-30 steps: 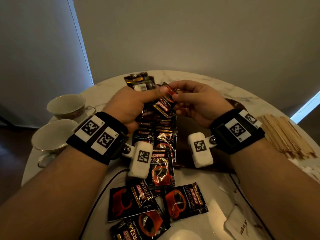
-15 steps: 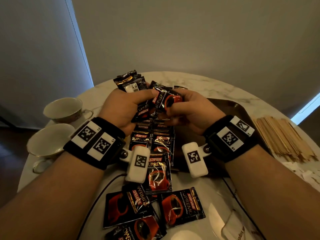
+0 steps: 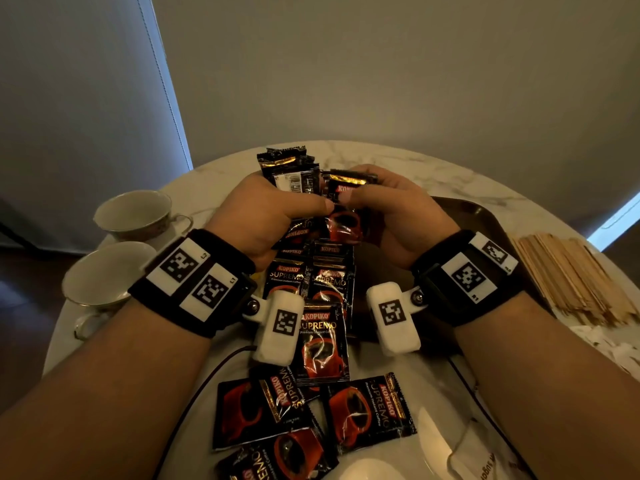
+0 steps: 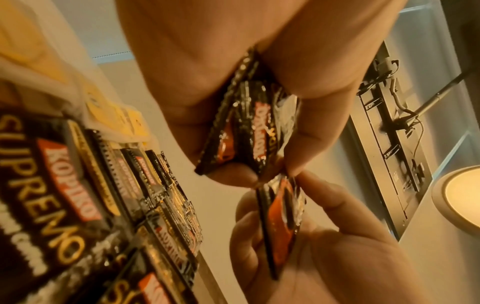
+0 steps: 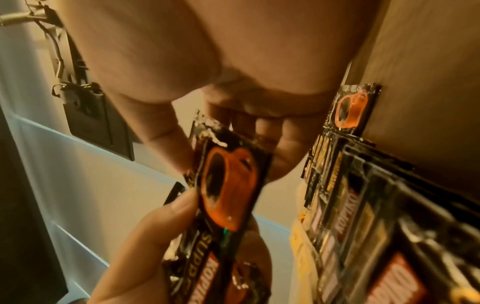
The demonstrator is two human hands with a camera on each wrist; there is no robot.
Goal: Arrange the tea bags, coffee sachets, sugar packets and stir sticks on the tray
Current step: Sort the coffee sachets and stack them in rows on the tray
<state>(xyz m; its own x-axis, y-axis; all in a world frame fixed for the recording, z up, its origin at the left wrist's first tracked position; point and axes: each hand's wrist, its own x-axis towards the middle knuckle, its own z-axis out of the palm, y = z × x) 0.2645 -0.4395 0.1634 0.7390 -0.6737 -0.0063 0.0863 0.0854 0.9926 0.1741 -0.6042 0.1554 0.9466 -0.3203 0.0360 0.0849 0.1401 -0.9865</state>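
My left hand (image 3: 308, 206) grips a fanned stack of black coffee sachets (image 3: 287, 171) above the dark tray (image 3: 481, 216). My right hand (image 3: 356, 202) pinches one sachet (image 3: 346, 220) with a red cup print, held upright against that stack. In the left wrist view the stack (image 4: 246, 123) sits under my thumb, with the single sachet (image 4: 280, 222) just below it. In the right wrist view the single sachet (image 5: 228, 185) touches my left thumb. A row of overlapping sachets (image 3: 311, 278) lies on the tray's left part. Wooden stir sticks (image 3: 571, 271) lie in a pile to the right.
Several loose sachets (image 3: 367, 410) lie on the marble table (image 3: 433, 168) near its front edge. Two white cups (image 3: 135, 213) stand at the left. A white sugar packet (image 3: 485, 465) lies front right. Yellow packets (image 4: 124, 121) lie beside the sachet row.
My right hand has turned its single sachet from slanted to upright and brought it against the left hand's stack. Both hands stay close together over the tray.
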